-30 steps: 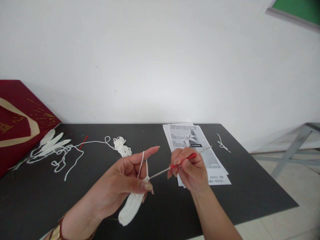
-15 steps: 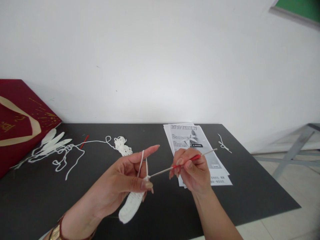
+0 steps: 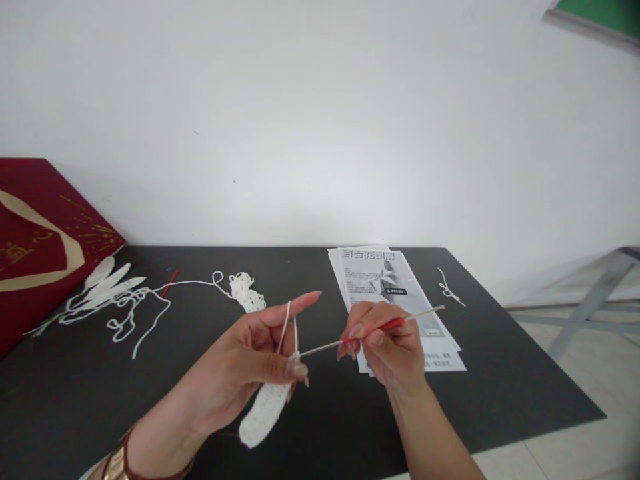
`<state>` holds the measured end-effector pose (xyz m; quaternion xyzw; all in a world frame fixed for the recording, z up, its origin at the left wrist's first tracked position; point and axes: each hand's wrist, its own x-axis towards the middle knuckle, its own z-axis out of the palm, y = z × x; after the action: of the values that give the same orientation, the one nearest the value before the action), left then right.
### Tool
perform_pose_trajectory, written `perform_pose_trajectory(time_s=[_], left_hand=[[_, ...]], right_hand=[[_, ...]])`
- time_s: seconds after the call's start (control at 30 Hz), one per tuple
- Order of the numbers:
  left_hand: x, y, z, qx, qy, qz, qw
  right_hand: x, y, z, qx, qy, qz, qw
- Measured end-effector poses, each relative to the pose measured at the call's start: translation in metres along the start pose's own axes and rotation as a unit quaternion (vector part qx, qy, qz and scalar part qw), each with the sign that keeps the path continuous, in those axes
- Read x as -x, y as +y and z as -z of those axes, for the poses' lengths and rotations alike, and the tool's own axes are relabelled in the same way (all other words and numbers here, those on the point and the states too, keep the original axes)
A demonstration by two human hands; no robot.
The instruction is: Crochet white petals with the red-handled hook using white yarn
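Note:
Between thumb and fingers, my left hand (image 3: 250,363) pinches a white crochet piece (image 3: 265,413), whose rounded end hangs below. White yarn (image 3: 285,327) loops over the raised index finger and runs down to the top of the piece. My right hand (image 3: 387,347) grips a crochet hook (image 3: 393,324) by its red handle, like a pen. The hook's thin metal shaft reaches left to the stitches at my left thumb; its tip is hidden there. The other metal end points up to the right, over the printed sheets.
Printed sheets (image 3: 435,343) lie behind my right hand on the dark table (image 3: 510,393). A yarn bundle (image 3: 245,290) sits behind my left hand. Finished white leaf-shaped pieces (image 3: 113,283), a red stick (image 3: 171,283) and a dark red bag (image 3: 30,267) are at left. A short yarn knot (image 3: 449,291) lies right.
The right end of the hook has tipped slightly downward as my right hand turns a little. My left hand keeps the same hold on the crochet piece. The view has shifted very slightly.

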<state>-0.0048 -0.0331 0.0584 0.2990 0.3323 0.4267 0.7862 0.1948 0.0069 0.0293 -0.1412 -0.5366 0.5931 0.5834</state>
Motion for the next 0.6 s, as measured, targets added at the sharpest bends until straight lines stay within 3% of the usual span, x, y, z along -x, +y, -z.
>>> perform_pose_trajectory(time_s=[0.6], left_hand=[[0.0011,0.0005,0.0005,-0.016,0.01,-0.001,1.0]], right_hand=[[0.0011,-0.002,0.0018,0.013,0.001,0.013,1.0]])
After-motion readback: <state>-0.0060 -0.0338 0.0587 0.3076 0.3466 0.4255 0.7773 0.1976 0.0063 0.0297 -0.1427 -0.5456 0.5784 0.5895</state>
